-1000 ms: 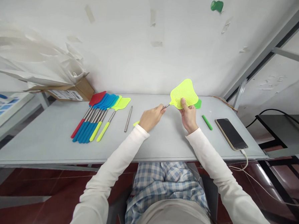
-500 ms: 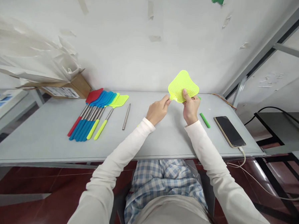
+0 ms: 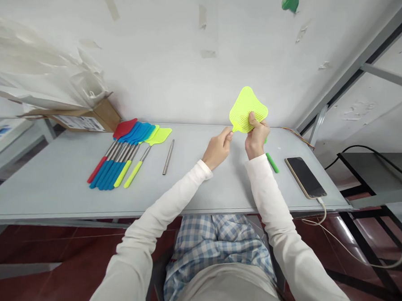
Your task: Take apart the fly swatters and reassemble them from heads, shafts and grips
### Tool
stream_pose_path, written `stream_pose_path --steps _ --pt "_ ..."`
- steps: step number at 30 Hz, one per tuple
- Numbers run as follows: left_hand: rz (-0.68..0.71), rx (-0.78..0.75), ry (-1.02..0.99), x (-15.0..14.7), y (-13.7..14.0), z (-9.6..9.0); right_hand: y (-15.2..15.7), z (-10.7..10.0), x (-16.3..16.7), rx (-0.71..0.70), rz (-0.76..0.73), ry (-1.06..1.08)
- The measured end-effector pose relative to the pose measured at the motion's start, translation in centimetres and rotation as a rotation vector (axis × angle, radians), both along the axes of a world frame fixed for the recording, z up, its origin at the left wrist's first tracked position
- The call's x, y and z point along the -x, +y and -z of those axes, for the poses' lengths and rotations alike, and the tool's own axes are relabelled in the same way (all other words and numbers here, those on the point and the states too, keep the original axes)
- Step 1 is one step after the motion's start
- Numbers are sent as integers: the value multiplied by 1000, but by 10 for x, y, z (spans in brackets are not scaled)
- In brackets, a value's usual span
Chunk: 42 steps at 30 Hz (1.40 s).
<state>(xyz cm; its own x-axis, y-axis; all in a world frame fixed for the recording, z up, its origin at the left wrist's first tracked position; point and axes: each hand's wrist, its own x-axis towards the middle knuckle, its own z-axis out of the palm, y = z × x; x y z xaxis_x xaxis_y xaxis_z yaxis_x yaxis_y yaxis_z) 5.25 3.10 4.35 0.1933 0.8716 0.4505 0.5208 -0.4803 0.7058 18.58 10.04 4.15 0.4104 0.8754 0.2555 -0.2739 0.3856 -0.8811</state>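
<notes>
My left hand (image 3: 217,148) is closed at the narrow neck of a yellow-green fly swatter head (image 3: 244,105); anything inside its fist is hidden. My right hand (image 3: 256,137) pinches the perforated sheet at its lower right, thumb on the near face. The head is raised above the table against the wall. To the left lies a row of fly swatters, red (image 3: 125,127), blue (image 3: 134,132) and yellow-green (image 3: 160,136), with metal shafts and coloured grips. A bare metal tube (image 3: 168,158) lies between them and my left arm. Right of my right wrist is a green grip-like tube (image 3: 272,163).
A phone (image 3: 305,177) with a white cable (image 3: 323,211) lies at the right end of the grey table (image 3: 198,193). An opened cardboard box (image 3: 100,116) with white wrapping (image 3: 47,66) stands at the back left. The wall is close behind the table.
The fly swatter head has turned slightly and tilted more upright, with both hands still on it. My left hand has moved a little to the right. The view has shifted slightly.
</notes>
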Motion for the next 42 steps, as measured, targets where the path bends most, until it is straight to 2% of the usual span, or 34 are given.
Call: stream_pose_path --steps 7,14,16,19,20,22,23,26,29,31,33,37,38,40,42 --pt "41 52 -156 0 -18 -7 -4 -21 -5 -39 -58 -17" --pt "98 117 -252 -5 -31 -9 -1 -23 -4 -93 -80 -21" --pt "98 133 -236 3 -41 0 3 -35 -30 -122 13 19" --pt "125 279 -176 29 -64 15 5 -64 -104 -223 328 188" --pt "111 349 -189 38 -71 17 5 -71 -130 -302 384 163" --pt "82 363 -289 53 -78 13 4 -75 -165 -305 299 22" --pt "107 359 -337 57 -79 6 5 -71 -171 -252 216 -33" --pt "198 434 -470 57 -70 -22 12 -35 -151 67 100 -63" --pt "260 532 -580 49 -58 -44 28 9 -119 393 92 -291" --pt "260 569 -615 43 -49 -50 39 28 -110 512 139 -482" --pt "248 608 -622 39 -41 -49 46 37 -111 574 205 -603" --pt "253 640 -657 32 -27 -41 44 40 -110 666 378 -729" --pt "264 648 -677 31 -24 -39 39 39 -105 653 393 -755" --pt "300 689 -722 27 -20 -35 26 33 -87 520 312 -755" --pt "360 761 -748 23 -17 -30 10 17 -64 258 36 -633"
